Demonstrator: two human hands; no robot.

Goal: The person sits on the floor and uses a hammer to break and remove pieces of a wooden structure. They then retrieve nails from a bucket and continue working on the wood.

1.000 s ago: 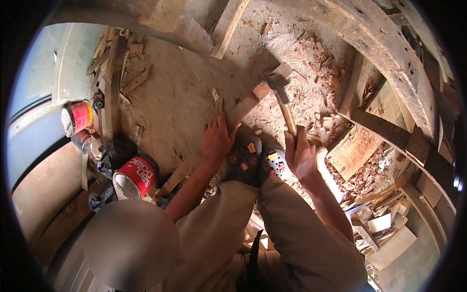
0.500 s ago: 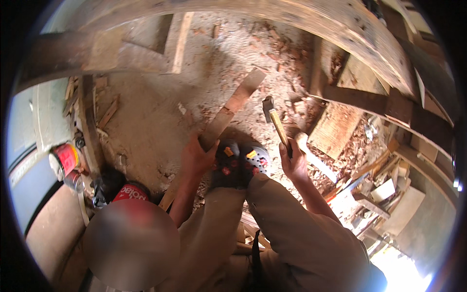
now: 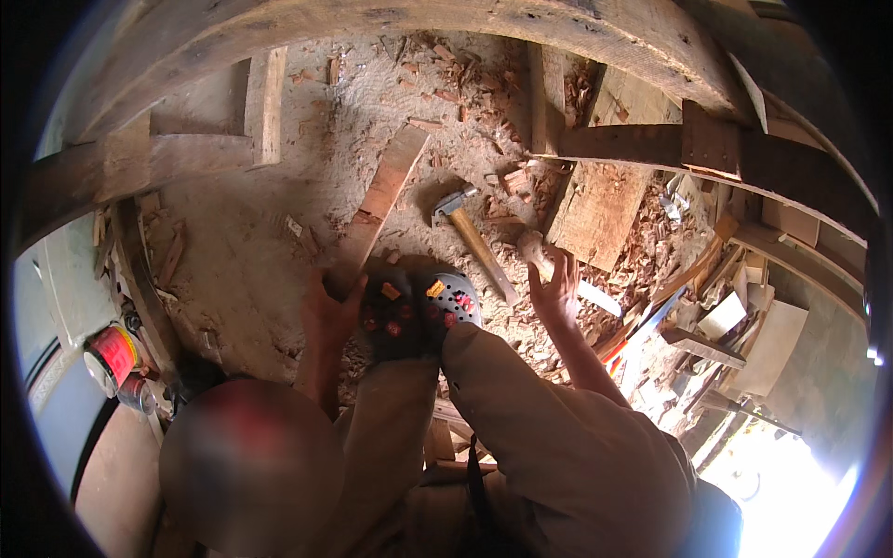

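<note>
Both forearms (image 3: 593, 365) forward, left grip (image 3: 327, 314) curled, right grip (image 3: 555, 296) loose with fingers (image 3: 560, 267) apart

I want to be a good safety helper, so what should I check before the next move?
1. Left hand on the wooden strip: ok, it has the near end.
2. Hammer out of the hands: ok, it lies by itself, head pointing away from the person.
3. Right hand gripping the rounded pale thing: cannot tell; the fingers are right by it, but the grip isn't clear.
4. Shoes well away from the wooden strip: not ok, they are close to its near end.
5. Floor tidy: not ok, wood scraps are scattered about.
</note>
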